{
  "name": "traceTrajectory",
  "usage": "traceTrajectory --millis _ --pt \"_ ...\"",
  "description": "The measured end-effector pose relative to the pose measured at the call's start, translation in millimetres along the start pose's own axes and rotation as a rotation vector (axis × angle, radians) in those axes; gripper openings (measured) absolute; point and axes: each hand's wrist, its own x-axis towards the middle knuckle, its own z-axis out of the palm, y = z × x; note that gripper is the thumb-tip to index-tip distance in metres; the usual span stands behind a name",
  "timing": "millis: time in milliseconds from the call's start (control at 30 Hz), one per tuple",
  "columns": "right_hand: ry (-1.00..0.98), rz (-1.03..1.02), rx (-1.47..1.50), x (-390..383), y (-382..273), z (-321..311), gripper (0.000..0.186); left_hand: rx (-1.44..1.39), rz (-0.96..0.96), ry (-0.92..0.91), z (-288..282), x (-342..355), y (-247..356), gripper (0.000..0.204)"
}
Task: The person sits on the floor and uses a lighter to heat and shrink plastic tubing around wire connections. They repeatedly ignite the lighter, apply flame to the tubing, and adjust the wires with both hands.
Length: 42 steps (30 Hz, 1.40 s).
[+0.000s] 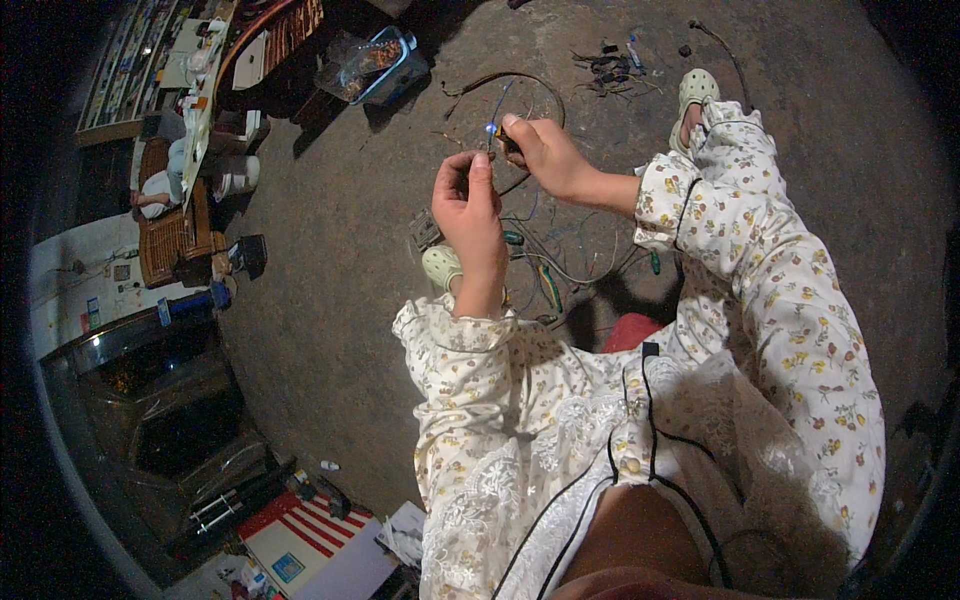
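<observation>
My left hand (468, 212) is closed, thumb and fingertips pinching a thin blue wire (498, 100) that rises from the pinch. Close by on the right, my right hand (556, 162) is wrapped round a small yellow-and-dark lighter (503, 138). A bright blue-white glow (491, 129) shows at the lighter's end, right against the wire just above my left fingertips. The wire's lower end is lost among my fingers. Beneath both hands, a dark cable (548, 88) curves in a loop on the floor, with loose thin wires around it.
Green-handled tools (549, 290) lie among tangled wires between my feet. Dark connectors with wire ends (608, 68) are farther off. A blue basket (405, 75) stands at the far left, near a wooden chair (168, 235). A red seat edge (630, 331) shows below me.
</observation>
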Motion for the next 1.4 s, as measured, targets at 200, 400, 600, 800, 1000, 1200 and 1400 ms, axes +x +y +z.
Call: traceTrajectory --millis 200,400,600,800,1000,1200,1400 --pt "0.112 0.167 0.177 2.6 -11.4 4.7 0.047 0.017 0.012 0.016 -2.1 -0.5 1.0 0.013" --pt "0.4 0.061 0.103 33.4 -13.3 -37.6 0.04 0.047 -0.032 0.028 -3.8 1.1 6.8 0.012" --pt "0.037 -0.623 -0.69 20.4 -35.9 -26.7 0.03 0.035 -0.091 0.005 -21.3 9.8 -1.1 0.012" --pt "-0.192 -0.654 -0.912 12.5 -32.8 -28.2 0.032 0.104 -0.112 -0.042 -24.5 10.8 0.4 0.012" --pt "-0.232 -0.596 -0.771 15.1 -31.8 -27.2 0.023 0.213 -0.085 -0.153 -37.6 18.1 1.2 0.015" --pt "-0.404 -0.181 -0.444 11.7 -30.3 -19.1 0.02 -0.406 -0.341 -0.311 -44.1 11.5 18.6 0.017" --pt "-0.524 0.048 0.049 -13.3 -50.4 -2.9 0.012 -0.679 -0.474 -0.423 -41.3 -4.1 46.1 0.018"
